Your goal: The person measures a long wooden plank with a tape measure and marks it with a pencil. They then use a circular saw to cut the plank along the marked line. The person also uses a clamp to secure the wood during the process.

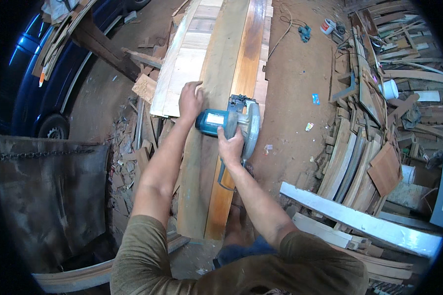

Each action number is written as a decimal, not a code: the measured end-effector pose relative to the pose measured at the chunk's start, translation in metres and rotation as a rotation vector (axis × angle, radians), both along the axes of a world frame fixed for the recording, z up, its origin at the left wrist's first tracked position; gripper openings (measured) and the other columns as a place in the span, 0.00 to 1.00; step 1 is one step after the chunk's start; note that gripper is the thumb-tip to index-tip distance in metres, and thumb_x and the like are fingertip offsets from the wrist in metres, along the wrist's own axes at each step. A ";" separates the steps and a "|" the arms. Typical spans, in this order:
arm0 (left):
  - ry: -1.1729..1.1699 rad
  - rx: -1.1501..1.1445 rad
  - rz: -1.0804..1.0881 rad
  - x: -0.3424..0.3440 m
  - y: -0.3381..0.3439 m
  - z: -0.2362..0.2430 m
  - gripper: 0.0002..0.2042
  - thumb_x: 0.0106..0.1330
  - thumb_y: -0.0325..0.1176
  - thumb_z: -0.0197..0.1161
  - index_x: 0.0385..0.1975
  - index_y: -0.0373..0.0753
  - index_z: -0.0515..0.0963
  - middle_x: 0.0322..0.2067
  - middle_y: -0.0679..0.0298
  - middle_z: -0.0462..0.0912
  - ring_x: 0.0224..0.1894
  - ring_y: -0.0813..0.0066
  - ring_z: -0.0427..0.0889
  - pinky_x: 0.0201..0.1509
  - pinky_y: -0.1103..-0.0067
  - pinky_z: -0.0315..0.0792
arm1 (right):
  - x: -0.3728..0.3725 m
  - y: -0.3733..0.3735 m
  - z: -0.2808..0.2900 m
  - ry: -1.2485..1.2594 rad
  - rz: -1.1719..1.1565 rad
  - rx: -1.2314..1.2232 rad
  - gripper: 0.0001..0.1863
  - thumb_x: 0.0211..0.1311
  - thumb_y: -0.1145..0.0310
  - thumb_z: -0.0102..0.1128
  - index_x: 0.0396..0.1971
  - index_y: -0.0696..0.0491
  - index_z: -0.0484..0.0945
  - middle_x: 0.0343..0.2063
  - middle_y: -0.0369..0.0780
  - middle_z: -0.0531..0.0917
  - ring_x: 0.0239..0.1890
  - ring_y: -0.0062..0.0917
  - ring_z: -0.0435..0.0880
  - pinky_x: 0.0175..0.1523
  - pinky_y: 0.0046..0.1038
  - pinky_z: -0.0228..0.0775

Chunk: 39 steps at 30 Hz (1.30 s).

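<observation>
A teal circular saw (214, 121) with a grey metal blade guard stands on long boards running away from me. My right hand (231, 146) is wrapped round its handle from behind. Under the saw lie a dull grey-brown plank (221, 54) and, along its right side, an orange-brown plank (248, 64). My left hand (191, 101) rests at the left edge of the grey-brown plank, just left of the saw's motor, with thumb and forefinger apart. Beneath these planks are pale boards (189, 61) laid side by side. The blade is hidden by the guard.
Scrap wood (125, 182) lies left of the boards, near a dark metal sheet (51, 196) and a blue vehicle (22, 78). Timber stacks (352, 157) and a white beam (359, 216) fill the right. A teal power tool (304, 33) with a cord sits on the dirt floor beside a white tub (327, 26).
</observation>
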<state>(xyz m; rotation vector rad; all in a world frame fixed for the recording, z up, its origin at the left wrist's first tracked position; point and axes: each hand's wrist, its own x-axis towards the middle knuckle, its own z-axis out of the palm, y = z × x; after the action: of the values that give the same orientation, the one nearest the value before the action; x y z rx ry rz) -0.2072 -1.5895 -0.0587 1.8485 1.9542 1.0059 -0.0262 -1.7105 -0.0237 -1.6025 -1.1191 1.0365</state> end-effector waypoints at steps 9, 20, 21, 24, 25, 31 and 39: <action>0.461 -0.415 -0.294 0.009 0.068 -0.043 0.38 0.61 0.49 0.71 0.72 0.57 0.66 0.74 0.52 0.59 0.72 0.48 0.64 0.73 0.60 0.63 | 0.008 0.002 -0.002 0.027 0.036 0.054 0.20 0.63 0.68 0.67 0.51 0.63 0.76 0.40 0.48 0.86 0.44 0.35 0.85 0.52 0.35 0.75; 0.486 -0.441 -0.306 0.001 0.070 -0.030 0.37 0.60 0.56 0.70 0.71 0.66 0.67 0.74 0.56 0.59 0.72 0.53 0.63 0.73 0.55 0.60 | 0.009 0.013 0.005 0.074 0.051 0.016 0.20 0.60 0.70 0.65 0.51 0.62 0.76 0.38 0.49 0.86 0.42 0.36 0.87 0.50 0.35 0.76; 0.494 -0.432 -0.315 0.000 0.070 -0.030 0.37 0.60 0.56 0.70 0.71 0.66 0.67 0.74 0.56 0.60 0.72 0.53 0.63 0.73 0.55 0.60 | 0.009 0.016 0.003 0.069 0.048 0.020 0.20 0.60 0.70 0.65 0.51 0.62 0.76 0.38 0.49 0.86 0.42 0.36 0.87 0.50 0.35 0.76; 0.497 -0.402 -0.338 -0.003 0.070 -0.031 0.37 0.59 0.57 0.70 0.71 0.65 0.67 0.73 0.56 0.61 0.71 0.52 0.64 0.74 0.54 0.58 | 0.011 0.027 0.003 0.071 0.051 0.011 0.21 0.60 0.70 0.66 0.51 0.62 0.77 0.38 0.49 0.87 0.42 0.36 0.87 0.51 0.35 0.76; 0.478 -0.385 -0.345 -0.005 0.070 -0.033 0.37 0.59 0.57 0.70 0.71 0.64 0.67 0.73 0.56 0.61 0.72 0.52 0.63 0.74 0.54 0.57 | 0.011 0.030 0.004 0.061 0.057 0.003 0.21 0.60 0.70 0.66 0.51 0.63 0.77 0.39 0.49 0.87 0.42 0.36 0.87 0.51 0.35 0.76; 0.423 -0.304 -0.362 -0.016 0.064 -0.052 0.39 0.63 0.60 0.65 0.74 0.57 0.64 0.75 0.56 0.57 0.76 0.54 0.57 0.77 0.49 0.47 | 0.011 0.051 0.005 0.106 0.079 0.049 0.20 0.59 0.73 0.64 0.52 0.63 0.77 0.41 0.48 0.86 0.44 0.34 0.86 0.53 0.34 0.75; 0.448 -0.252 -0.352 -0.024 0.055 -0.079 0.35 0.75 0.48 0.48 0.79 0.47 0.48 0.80 0.63 0.47 0.80 0.63 0.48 0.79 0.47 0.37 | 0.012 0.077 0.000 0.133 0.095 0.046 0.16 0.61 0.75 0.62 0.49 0.61 0.79 0.38 0.39 0.86 0.40 0.23 0.83 0.50 0.29 0.75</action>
<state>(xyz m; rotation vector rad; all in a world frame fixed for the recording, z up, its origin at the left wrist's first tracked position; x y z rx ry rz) -0.2310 -1.5346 -0.1375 2.2915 1.7670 0.2430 -0.0146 -1.6338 -0.0237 -1.4345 -1.1287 1.1543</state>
